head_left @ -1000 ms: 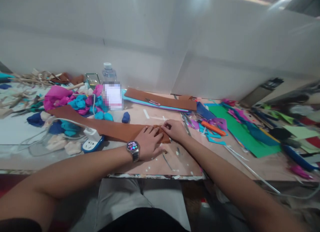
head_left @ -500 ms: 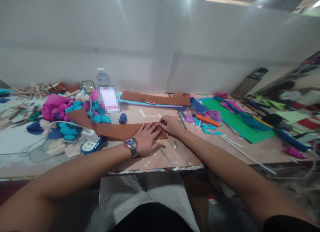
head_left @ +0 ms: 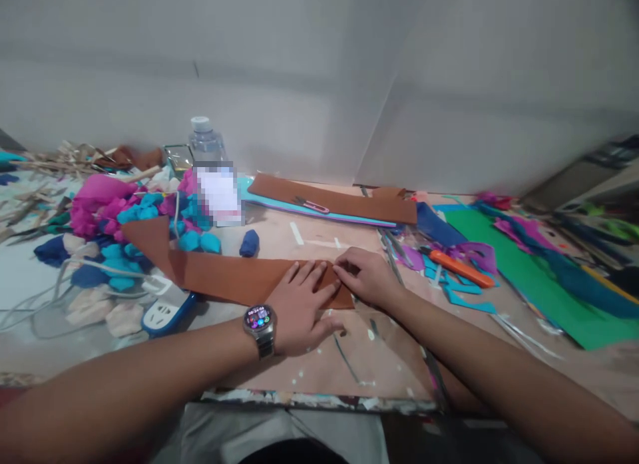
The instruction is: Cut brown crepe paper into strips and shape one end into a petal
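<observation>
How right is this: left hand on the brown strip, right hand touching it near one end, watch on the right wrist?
Wrong wrist: the head view shows the watch on the left one. The left hand is on the brown strip, the right hand touching it near one end.

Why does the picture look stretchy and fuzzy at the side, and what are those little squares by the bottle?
In the head view, the green sheet and its neighbours look stretched and blurry, maybe from a wide lens; the squares there are a pixelated patch, hiding part of the bottle; the watch looks sharper in that view, its screen glowing.
</observation>
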`<action>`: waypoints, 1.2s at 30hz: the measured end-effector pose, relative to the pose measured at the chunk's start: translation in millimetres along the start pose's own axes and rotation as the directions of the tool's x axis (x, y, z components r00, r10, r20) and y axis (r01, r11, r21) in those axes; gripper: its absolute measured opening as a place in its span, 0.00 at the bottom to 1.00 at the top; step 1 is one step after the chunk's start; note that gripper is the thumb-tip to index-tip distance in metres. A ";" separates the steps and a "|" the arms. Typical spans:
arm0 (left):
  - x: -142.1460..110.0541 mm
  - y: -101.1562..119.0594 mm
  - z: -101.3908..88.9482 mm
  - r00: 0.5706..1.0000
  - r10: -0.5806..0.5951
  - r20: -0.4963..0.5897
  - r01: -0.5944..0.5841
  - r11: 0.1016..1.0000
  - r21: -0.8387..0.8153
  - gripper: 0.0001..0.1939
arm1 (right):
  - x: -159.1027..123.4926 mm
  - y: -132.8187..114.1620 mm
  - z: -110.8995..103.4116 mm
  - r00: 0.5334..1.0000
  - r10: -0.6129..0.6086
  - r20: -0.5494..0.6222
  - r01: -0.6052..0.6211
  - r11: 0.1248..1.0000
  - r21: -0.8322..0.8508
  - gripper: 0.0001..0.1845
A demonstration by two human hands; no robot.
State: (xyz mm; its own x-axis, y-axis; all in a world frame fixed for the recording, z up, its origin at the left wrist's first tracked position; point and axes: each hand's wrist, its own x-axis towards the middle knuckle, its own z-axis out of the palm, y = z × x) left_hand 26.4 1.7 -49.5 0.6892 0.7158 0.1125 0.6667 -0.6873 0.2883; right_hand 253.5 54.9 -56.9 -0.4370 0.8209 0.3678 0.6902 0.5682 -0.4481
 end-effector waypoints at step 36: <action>5.5 -4.7 0.9 0.999 0.001 0.047 0.001 1.000 -0.030 0.40 | -5.1 11.0 -25.6 0.942 -0.260 0.212 0.241 0.964 0.110 0.25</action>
State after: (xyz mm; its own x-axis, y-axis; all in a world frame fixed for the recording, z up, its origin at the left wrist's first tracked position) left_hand 27.3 8.8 -51.1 0.7024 0.7086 0.0678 0.6584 -0.6829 0.3166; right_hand 278.0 55.6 -42.9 -0.7131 0.6382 0.2902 0.4970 0.7521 -0.4328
